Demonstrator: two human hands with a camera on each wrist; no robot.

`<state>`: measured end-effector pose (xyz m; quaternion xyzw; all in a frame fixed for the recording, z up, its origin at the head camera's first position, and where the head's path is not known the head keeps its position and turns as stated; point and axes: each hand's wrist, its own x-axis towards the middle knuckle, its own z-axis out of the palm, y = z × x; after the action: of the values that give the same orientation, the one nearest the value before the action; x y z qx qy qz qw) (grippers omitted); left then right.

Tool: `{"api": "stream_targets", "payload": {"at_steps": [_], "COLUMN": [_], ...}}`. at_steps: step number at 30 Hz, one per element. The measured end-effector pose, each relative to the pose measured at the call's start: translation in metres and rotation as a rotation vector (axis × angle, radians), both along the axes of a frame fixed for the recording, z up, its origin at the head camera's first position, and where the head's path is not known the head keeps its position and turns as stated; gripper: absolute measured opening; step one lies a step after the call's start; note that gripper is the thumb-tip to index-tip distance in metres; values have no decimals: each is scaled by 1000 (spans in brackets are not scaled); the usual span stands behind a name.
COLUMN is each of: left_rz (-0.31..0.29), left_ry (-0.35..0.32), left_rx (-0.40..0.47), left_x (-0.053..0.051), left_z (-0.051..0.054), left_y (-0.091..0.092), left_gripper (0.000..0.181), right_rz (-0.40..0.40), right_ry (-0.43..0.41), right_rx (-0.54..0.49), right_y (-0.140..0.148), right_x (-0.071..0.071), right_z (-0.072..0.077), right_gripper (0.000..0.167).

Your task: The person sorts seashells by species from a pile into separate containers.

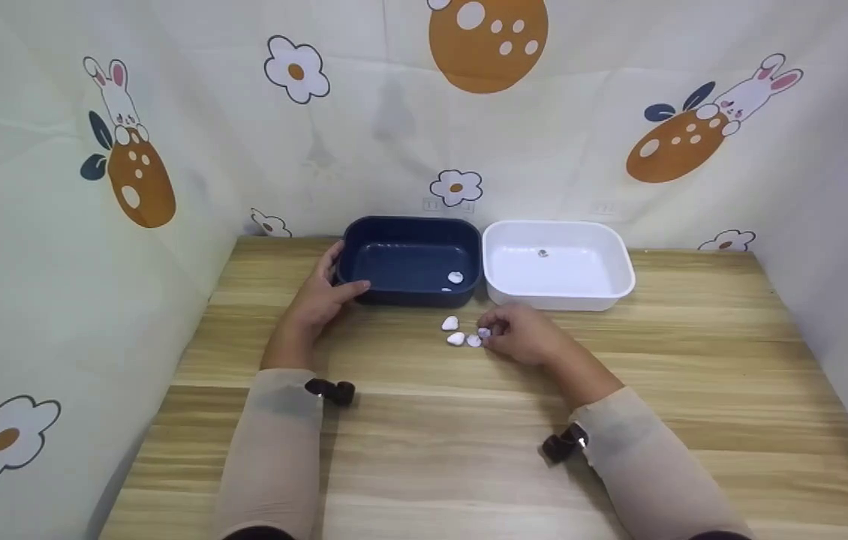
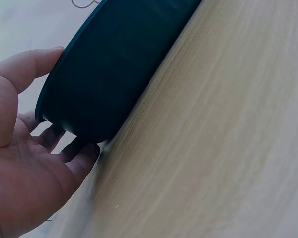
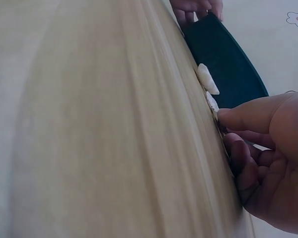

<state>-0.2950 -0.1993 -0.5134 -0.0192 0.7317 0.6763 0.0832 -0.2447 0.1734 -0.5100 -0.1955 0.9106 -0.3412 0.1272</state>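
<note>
Surface: wood-grain table [image 1: 424, 450], lower frame.
Right hand [image 1: 521, 334]: centre; thumb and fingertips pinch a pale piece [image 1: 484, 332].
Loose white pieces [image 1: 455, 339]: three, just left of those fingertips; right hand nearer than left.
Left hand [image 1: 323, 298]: left of centre, gripping left end of navy tub [image 1: 416, 298].
Navy tub: above loose pieces; long axis across frame; white shell-like piece [image 1: 455, 277] inside, lower right.
White tub [image 1: 559, 302]: beside navy tub, right; small item [image 1: 543, 253] inside, unidentifiable.
Obscured: pinched piece, partly behind fingers; its long axis unreadable.
</note>
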Motion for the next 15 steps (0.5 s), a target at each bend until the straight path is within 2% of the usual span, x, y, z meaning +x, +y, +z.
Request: {"api": "stream_targets", "payload": {"at_steps": [10,15], "left_rz": [0,8], "left_ry": [-1,-1], "left_rx": [-4,-18], "left_x": [0,0], "left_z": [1,1], "left_y": [0,1], "left_gripper": [103,102], "right_rz": [-17,-17], "right_ry": [-15,-32], "right_rx": [2,-16], "right_y": [-1,1], "right_x": [1,2], "right_z": [1,8], "right_gripper": [18,16]}}
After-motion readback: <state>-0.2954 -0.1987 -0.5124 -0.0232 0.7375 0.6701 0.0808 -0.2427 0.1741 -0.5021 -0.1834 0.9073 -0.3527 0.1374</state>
